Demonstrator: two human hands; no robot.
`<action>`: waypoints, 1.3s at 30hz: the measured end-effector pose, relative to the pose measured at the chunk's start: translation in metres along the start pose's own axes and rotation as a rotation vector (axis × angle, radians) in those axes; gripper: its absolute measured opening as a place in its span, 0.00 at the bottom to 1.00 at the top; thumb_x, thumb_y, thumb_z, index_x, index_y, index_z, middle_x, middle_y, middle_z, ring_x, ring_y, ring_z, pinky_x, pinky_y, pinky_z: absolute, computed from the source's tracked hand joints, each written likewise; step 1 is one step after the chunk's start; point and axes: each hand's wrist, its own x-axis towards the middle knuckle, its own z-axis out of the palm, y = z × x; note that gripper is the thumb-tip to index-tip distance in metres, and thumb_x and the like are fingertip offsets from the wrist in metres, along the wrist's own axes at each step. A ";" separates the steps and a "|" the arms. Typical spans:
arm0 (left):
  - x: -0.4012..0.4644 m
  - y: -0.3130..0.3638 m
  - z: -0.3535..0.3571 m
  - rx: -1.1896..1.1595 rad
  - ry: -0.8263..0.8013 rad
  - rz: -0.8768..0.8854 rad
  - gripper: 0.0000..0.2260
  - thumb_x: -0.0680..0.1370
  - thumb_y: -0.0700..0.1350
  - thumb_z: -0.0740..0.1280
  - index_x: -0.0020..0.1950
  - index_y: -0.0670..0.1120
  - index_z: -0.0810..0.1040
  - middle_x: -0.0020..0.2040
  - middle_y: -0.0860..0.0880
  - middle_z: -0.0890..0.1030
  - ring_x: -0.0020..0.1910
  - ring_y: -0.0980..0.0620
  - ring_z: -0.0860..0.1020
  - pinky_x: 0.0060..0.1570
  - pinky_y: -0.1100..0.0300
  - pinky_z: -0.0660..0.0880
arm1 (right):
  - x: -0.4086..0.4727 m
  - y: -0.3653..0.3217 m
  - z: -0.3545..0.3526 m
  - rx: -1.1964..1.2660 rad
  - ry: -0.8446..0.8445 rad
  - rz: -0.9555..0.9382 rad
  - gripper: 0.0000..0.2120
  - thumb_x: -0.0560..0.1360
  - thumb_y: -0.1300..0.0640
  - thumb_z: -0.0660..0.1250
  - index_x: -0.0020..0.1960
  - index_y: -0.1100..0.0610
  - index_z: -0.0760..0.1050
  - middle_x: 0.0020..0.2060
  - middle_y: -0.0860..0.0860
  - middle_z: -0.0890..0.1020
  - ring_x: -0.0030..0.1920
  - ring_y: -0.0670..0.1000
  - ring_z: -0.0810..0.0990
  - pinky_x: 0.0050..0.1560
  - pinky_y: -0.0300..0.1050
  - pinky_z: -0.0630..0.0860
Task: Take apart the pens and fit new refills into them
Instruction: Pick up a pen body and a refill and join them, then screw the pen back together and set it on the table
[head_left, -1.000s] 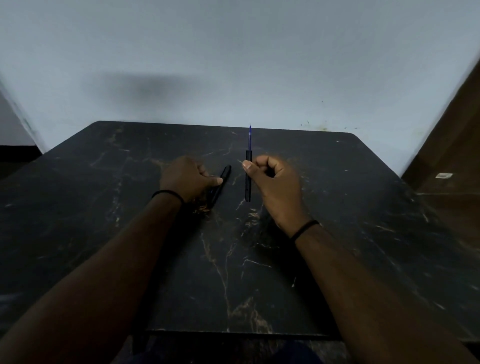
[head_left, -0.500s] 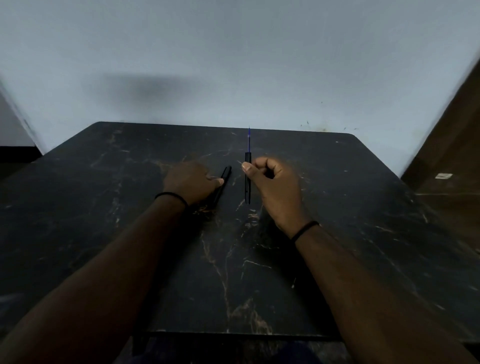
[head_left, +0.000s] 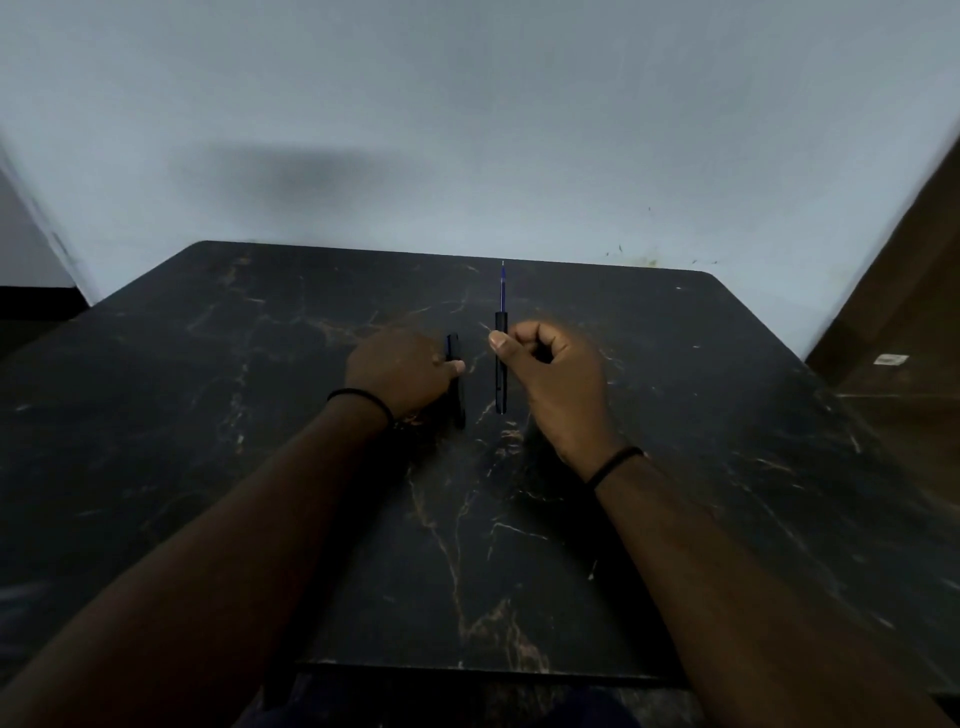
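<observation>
Right hand (head_left: 550, 379): fingers curled, thumb pinching an upright black pen barrel (head_left: 501, 364) at the hand's 9 o'clock; blue refill (head_left: 502, 286) projecting at 12 o'clock. Left hand (head_left: 400, 371): fingers curled around a second black pen piece (head_left: 455, 358) at its 3 o'clock, thumb across it. Both over a dark marbled table (head_left: 208, 415).

A dark marbled table (head_left: 571, 571) (tan veins) bears a black pen piece (head_left: 457, 400) under the left hand (head_left: 400, 371).
</observation>
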 end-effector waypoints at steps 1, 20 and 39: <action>0.000 -0.001 -0.001 -0.006 -0.005 -0.002 0.22 0.78 0.59 0.63 0.30 0.46 0.71 0.31 0.49 0.74 0.33 0.49 0.75 0.35 0.59 0.69 | 0.000 0.001 0.000 -0.001 -0.001 -0.003 0.06 0.77 0.55 0.72 0.43 0.56 0.80 0.32 0.44 0.76 0.32 0.38 0.73 0.38 0.31 0.72; 0.006 -0.016 -0.011 0.065 -0.023 -0.001 0.19 0.72 0.57 0.69 0.29 0.48 0.70 0.36 0.46 0.76 0.38 0.45 0.77 0.41 0.56 0.75 | 0.001 0.007 0.000 0.007 -0.024 -0.010 0.04 0.76 0.53 0.73 0.43 0.51 0.80 0.30 0.40 0.78 0.32 0.36 0.76 0.38 0.29 0.73; 0.005 -0.005 -0.010 -1.612 0.090 -0.245 0.07 0.79 0.46 0.66 0.45 0.45 0.80 0.32 0.53 0.69 0.28 0.57 0.65 0.30 0.62 0.62 | -0.001 0.013 0.004 -0.051 -0.235 -0.074 0.06 0.74 0.57 0.75 0.39 0.57 0.83 0.33 0.49 0.84 0.32 0.42 0.79 0.36 0.33 0.74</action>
